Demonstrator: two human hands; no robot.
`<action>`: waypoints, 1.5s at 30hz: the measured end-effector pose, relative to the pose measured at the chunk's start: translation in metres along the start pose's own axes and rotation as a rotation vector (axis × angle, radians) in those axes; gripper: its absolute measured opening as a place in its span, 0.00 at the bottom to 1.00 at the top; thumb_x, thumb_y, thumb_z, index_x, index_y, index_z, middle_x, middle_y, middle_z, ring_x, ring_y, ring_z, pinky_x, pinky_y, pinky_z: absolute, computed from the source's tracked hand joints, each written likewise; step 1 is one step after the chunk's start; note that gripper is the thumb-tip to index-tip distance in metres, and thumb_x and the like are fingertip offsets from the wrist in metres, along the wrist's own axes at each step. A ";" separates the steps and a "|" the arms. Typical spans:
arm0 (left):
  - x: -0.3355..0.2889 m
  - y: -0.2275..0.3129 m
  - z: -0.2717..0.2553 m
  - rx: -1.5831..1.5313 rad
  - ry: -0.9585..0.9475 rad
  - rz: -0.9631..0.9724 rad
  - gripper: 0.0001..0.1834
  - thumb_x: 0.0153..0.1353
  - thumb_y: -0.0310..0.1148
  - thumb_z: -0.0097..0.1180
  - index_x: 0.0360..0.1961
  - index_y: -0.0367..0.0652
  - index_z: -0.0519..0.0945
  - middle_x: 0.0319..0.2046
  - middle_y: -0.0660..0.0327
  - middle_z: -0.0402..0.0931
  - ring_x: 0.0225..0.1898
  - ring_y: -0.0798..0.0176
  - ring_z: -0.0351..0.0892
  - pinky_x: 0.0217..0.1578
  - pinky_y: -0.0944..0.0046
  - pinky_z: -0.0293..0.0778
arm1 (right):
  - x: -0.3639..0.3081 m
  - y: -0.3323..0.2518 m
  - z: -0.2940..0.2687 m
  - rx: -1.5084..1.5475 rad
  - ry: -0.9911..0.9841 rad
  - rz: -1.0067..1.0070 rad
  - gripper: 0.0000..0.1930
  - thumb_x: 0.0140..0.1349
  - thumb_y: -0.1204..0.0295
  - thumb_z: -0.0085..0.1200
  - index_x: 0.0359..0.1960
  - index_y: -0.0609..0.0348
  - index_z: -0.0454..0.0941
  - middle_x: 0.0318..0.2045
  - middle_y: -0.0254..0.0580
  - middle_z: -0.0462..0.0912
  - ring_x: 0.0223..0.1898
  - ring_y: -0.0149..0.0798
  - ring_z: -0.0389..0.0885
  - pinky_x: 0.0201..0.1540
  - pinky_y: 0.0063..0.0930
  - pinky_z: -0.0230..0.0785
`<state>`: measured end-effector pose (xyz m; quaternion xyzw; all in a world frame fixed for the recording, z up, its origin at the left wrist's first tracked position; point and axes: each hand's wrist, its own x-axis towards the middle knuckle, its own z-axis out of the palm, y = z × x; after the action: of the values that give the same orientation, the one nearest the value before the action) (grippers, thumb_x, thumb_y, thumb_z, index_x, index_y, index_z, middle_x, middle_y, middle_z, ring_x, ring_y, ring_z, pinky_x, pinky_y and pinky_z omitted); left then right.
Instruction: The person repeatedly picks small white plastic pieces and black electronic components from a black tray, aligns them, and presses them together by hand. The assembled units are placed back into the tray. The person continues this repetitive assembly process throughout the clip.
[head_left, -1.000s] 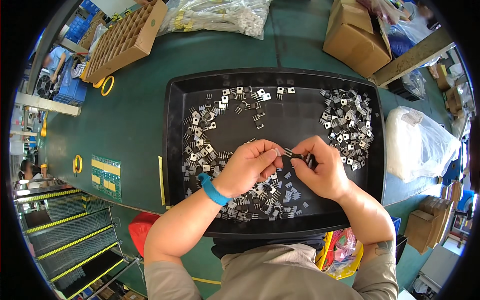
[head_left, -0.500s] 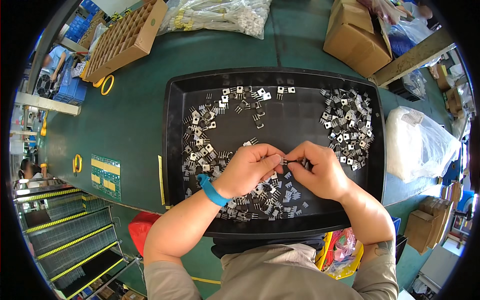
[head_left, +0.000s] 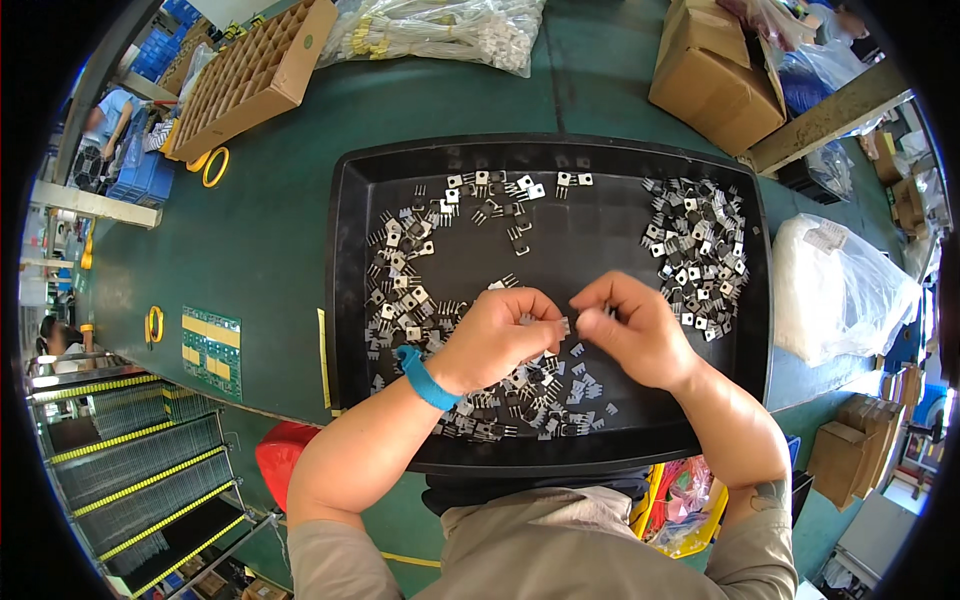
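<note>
Over the black tray [head_left: 345,300], my left hand [head_left: 505,338] pinches a small grey comb-shaped piece [head_left: 565,325] between thumb and fingertips. A blue band circles that wrist. Just right of the piece, my right hand [head_left: 642,338] hovers with fingers curled and thumb bent in. Something small shows inside those fingers, too hidden to name. Below and between the hands lie loose grey comb-shaped pieces [head_left: 588,388] and three-legged transistors [head_left: 520,400]. More transistors [head_left: 398,270] line the tray's left side, and a pile of transistors [head_left: 700,250] fills its right end.
Left of the tray, a green circuit board [head_left: 212,350] and yellow tape rolls [head_left: 215,168] lie on the green table [head_left: 270,240]. Behind are a divided cardboard box [head_left: 250,80], bagged cables [head_left: 430,35] and an open carton [head_left: 715,80]. A white plastic bag [head_left: 835,290] sits at the right.
My hands have drawn apart: the right has moved slightly up and right, away from the left. The grey piece stays at my left fingertips.
</note>
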<state>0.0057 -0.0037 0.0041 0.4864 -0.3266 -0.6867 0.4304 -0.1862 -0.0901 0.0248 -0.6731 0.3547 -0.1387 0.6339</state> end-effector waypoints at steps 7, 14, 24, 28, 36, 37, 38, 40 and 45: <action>0.001 -0.003 -0.004 -0.138 0.033 0.020 0.06 0.62 0.27 0.52 0.37 0.37 0.78 0.24 0.65 0.76 0.22 0.78 0.66 0.19 0.76 0.58 | 0.007 -0.004 0.004 0.124 -0.066 0.203 0.09 0.62 0.72 0.59 0.40 0.61 0.74 0.25 0.30 0.75 0.23 0.24 0.70 0.27 0.18 0.66; 0.008 -0.001 -0.011 -0.323 0.198 0.110 0.12 0.65 0.25 0.44 0.47 0.39 0.76 0.33 0.59 0.78 0.21 0.77 0.64 0.19 0.77 0.55 | 0.009 0.020 0.011 -0.591 -0.140 -0.345 0.08 0.58 0.75 0.56 0.40 0.56 0.77 0.31 0.43 0.78 0.32 0.45 0.81 0.35 0.38 0.74; 0.006 0.004 -0.008 -0.293 0.150 0.113 0.08 0.68 0.29 0.49 0.46 0.40 0.74 0.38 0.52 0.80 0.20 0.77 0.63 0.19 0.77 0.58 | 0.005 0.004 0.014 -0.625 -0.282 -0.111 0.11 0.55 0.71 0.61 0.33 0.60 0.71 0.26 0.45 0.77 0.30 0.47 0.80 0.32 0.37 0.72; 0.005 -0.002 -0.010 -0.310 0.037 0.079 0.06 0.67 0.29 0.52 0.43 0.40 0.75 0.36 0.53 0.81 0.21 0.77 0.64 0.19 0.77 0.58 | 0.000 -0.005 -0.003 -0.242 -0.035 -0.099 0.08 0.55 0.79 0.57 0.33 0.61 0.70 0.21 0.34 0.73 0.24 0.25 0.70 0.27 0.22 0.63; 0.005 -0.004 -0.007 -0.368 -0.033 0.019 0.08 0.65 0.30 0.55 0.42 0.37 0.78 0.33 0.59 0.79 0.23 0.77 0.65 0.21 0.77 0.58 | -0.009 -0.008 0.006 -0.205 0.192 -0.324 0.07 0.58 0.81 0.55 0.38 0.62 0.74 0.24 0.34 0.78 0.24 0.22 0.73 0.27 0.19 0.65; 0.005 -0.006 -0.008 -0.373 -0.036 0.015 0.09 0.66 0.31 0.55 0.42 0.37 0.78 0.33 0.60 0.79 0.23 0.77 0.65 0.20 0.77 0.58 | -0.009 -0.011 0.007 -0.242 0.186 -0.349 0.07 0.58 0.81 0.55 0.38 0.62 0.74 0.24 0.34 0.79 0.23 0.23 0.74 0.27 0.20 0.66; 0.005 -0.007 -0.008 -0.378 -0.039 0.012 0.09 0.66 0.32 0.56 0.42 0.36 0.79 0.32 0.61 0.79 0.23 0.78 0.65 0.20 0.77 0.58 | -0.010 -0.012 0.007 -0.251 0.169 -0.340 0.07 0.58 0.81 0.55 0.38 0.62 0.74 0.24 0.37 0.80 0.23 0.24 0.76 0.26 0.20 0.67; 0.004 -0.007 -0.008 -0.382 -0.048 0.015 0.10 0.66 0.32 0.55 0.42 0.36 0.78 0.32 0.61 0.79 0.23 0.78 0.65 0.20 0.77 0.58 | -0.009 -0.012 0.009 -0.249 0.174 -0.321 0.07 0.58 0.81 0.55 0.38 0.62 0.74 0.24 0.37 0.80 0.23 0.24 0.76 0.26 0.20 0.67; 0.002 -0.001 -0.006 -0.348 -0.067 -0.016 0.08 0.66 0.29 0.53 0.41 0.35 0.78 0.33 0.58 0.79 0.23 0.76 0.65 0.21 0.76 0.58 | -0.008 -0.009 0.009 -0.244 0.211 -0.322 0.07 0.58 0.80 0.56 0.38 0.63 0.75 0.24 0.36 0.80 0.23 0.23 0.75 0.26 0.20 0.66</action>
<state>0.0106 -0.0052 0.0002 0.3841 -0.2127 -0.7521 0.4915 -0.1835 -0.0782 0.0339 -0.7744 0.3212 -0.2640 0.4769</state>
